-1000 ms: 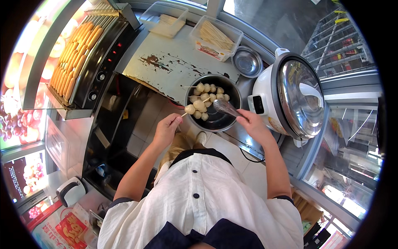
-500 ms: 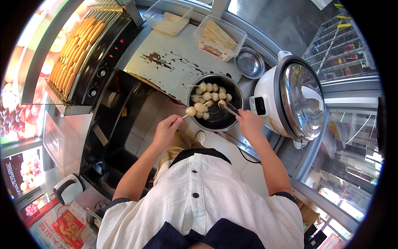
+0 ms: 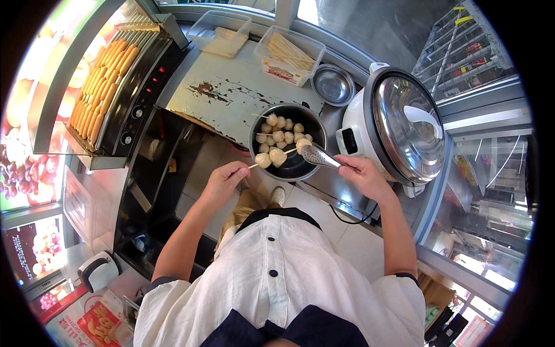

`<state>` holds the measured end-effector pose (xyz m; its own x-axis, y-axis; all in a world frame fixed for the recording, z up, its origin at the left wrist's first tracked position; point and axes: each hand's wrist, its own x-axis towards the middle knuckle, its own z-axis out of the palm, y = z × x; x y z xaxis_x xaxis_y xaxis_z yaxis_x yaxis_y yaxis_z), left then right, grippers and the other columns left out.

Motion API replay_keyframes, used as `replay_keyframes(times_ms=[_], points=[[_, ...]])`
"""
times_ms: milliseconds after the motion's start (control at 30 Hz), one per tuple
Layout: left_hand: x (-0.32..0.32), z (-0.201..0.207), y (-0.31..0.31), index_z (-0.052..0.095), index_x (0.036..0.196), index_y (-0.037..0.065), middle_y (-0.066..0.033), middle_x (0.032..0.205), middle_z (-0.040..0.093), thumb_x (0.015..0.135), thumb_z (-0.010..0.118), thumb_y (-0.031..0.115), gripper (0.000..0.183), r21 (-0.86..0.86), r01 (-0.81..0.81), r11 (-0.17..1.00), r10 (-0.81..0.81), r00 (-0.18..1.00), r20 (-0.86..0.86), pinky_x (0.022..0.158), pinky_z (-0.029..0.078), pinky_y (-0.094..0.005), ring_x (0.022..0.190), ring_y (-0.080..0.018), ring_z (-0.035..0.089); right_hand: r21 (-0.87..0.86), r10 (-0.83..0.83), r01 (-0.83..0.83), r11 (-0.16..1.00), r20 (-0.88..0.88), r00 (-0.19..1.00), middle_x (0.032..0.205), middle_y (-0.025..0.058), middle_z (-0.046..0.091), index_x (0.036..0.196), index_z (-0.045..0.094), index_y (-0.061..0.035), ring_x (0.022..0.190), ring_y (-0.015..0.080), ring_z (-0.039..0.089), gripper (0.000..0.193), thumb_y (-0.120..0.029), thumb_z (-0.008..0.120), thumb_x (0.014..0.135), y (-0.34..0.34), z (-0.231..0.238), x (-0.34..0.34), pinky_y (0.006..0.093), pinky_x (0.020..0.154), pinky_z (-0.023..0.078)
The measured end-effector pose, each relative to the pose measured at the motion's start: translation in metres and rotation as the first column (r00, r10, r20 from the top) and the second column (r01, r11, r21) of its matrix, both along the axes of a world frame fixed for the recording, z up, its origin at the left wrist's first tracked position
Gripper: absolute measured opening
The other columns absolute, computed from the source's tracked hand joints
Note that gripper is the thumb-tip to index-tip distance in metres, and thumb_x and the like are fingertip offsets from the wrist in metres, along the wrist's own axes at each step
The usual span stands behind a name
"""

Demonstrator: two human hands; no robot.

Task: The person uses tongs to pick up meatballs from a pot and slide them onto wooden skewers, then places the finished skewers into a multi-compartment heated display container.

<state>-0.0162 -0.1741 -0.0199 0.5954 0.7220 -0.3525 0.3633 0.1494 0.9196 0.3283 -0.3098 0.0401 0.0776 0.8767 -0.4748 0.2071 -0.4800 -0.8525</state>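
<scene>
Stainless counter [image 3: 231,92] runs across the top of the view, worn and stained in its middle, with a window and a street beyond it that bend toward the rim. On the left stands a big roller grill [image 3: 110,87] loaded with sausages [image 3: 101,81], its far end cut off by the dark edge of the view. On the right sits a white rice cooker [image 3: 393,127] with a shiny lid. Between them a dark round pot [image 3: 287,147] holds pale round balls, several on thin sticks; how much liquid is in it cannot be told. Behind the pot are a clear tub of bamboo sticks [image 3: 289,55], a second tub [image 3: 222,32] whose contents are hard to make out, and a small steel bowl [image 3: 332,85].

Over the pot's near rim, the left hand [image 3: 225,182] is closed around the end of a skewer [image 3: 272,157], which carries two balls. Its long axis runs from the hand at lower left up toward the tongs at upper right, tip hidden at the third ball. The right hand [image 3: 364,176] grips metal tongs [image 3: 318,155], which pinch a ball [image 3: 303,144] at the skewer's far end. Tongs point left, toward the skewer.
</scene>
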Motion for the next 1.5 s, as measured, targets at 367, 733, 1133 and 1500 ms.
replay_keyframes(times_ms=[367,733,1133,1500], points=[[0.009,0.011,0.013,0.062,0.093,0.0,-0.0017,0.086,0.061,0.101,0.055,0.015,0.018,0.07,0.108,0.992,-0.103,0.992,-0.078,0.08,0.044,-0.0266,0.085,-0.0107,0.052,0.085,0.117,-0.126,0.988,0.113,0.987,0.1,0.0035,0.065,0.125,0.064,0.0004,0.091,0.0119,0.058,0.033,-0.01,0.064,0.093,0.013,-0.006,-0.011,0.0273,0.083,0.046],[-0.004,-0.048,0.013,0.065,0.094,0.003,0.0028,0.085,0.06,0.102,0.055,0.022,0.022,-0.171,-0.245,0.954,0.24,0.969,-0.049,0.076,0.043,-0.0236,0.083,-0.007,0.051,-0.079,0.314,-0.344,0.936,0.629,0.711,0.095,0.0133,0.068,0.112,0.065,0.0015,0.09,0.0294,0.066,0.029,-0.018,0.065,0.091,0.045,-0.034,-0.029,0.0383,0.078,0.052],[-0.021,-0.051,0.011,0.066,0.095,0.003,0.0025,0.086,0.061,0.101,0.057,0.018,0.019,-0.16,-0.278,0.947,0.269,0.96,-0.071,0.077,0.043,-0.0236,0.083,-0.0068,0.052,-0.099,0.331,-0.411,0.906,0.77,0.545,0.089,0.0135,0.067,0.094,0.067,-0.0039,0.088,0.0296,0.067,0.02,-0.024,0.064,0.091,0.048,-0.087,-0.067,0.0416,0.075,0.053],[-0.01,-0.009,0.007,0.064,0.092,0.004,0.0059,0.082,0.054,0.102,0.057,0.021,0.021,-0.011,-0.054,0.998,0.054,0.998,0.032,0.067,0.039,-0.0224,0.075,-0.0045,0.044,0.008,0.023,-0.022,1.0,-0.048,0.999,0.102,0.0009,0.065,0.128,0.061,0.002,0.094,0.0099,0.057,0.035,-0.01,0.062,0.095,0.013,-0.004,0.001,0.0264,0.087,0.046]])
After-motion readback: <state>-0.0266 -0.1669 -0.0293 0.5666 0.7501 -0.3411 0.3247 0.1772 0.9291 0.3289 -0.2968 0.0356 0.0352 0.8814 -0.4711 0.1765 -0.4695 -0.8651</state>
